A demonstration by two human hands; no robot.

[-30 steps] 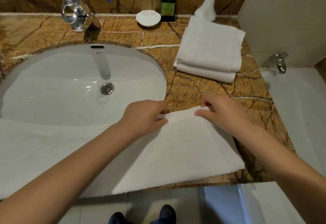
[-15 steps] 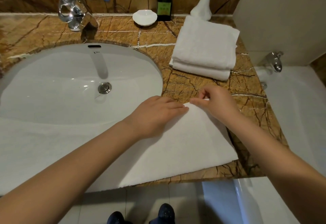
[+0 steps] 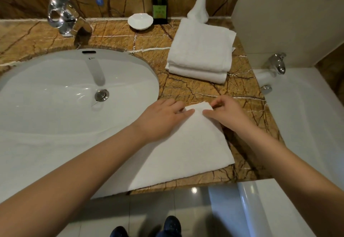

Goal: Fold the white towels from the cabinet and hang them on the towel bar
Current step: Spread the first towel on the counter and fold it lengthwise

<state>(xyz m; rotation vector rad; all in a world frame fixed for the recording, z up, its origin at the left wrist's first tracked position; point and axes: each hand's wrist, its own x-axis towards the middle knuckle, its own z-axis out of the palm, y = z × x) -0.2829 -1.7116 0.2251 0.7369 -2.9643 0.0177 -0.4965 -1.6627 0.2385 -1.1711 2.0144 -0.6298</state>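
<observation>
view: head
white towel (image 3: 186, 153): spread on the desk (image 3: 188, 91) front edge, its left part lying over the sink (image 3: 55, 87)
left hand (image 3: 163, 119): flat, pressing the far edge; was pinching it a second ago
right hand (image 3: 229, 113): pinches the far corner, now closer to the left
folded stack (image 3: 201, 50): behind, unmoved
status: likely squaring corners; hanging not started

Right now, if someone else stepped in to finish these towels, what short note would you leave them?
Left hand presses flat on the spread towel; right hand pinches its far corner.
That towel lies over the counter edge and the sink front, its fold unfinished.
Done: a stack of folded towels sits at the back.
To do: finish this fold, hang all on the towel bar, not in view.
</observation>
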